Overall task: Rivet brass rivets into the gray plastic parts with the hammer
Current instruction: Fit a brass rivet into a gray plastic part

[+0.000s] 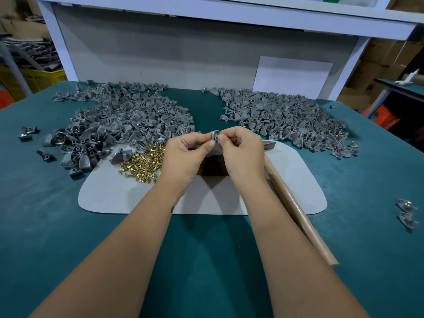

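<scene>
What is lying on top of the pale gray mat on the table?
On the pale gray mat lie brass rivets, the hammer along its right side, and some gray parts. The hands hide its middle, where something dark shows.

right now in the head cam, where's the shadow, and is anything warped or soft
Head view: the darkest shadow falls on the grey mat directly under the left hand and right hand; wide-angle distortion bows the shelf edge and table; the background boxes look soft.

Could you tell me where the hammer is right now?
The hammer lies untouched beside the right forearm, its handle crossing the gray mat's right side.
</scene>
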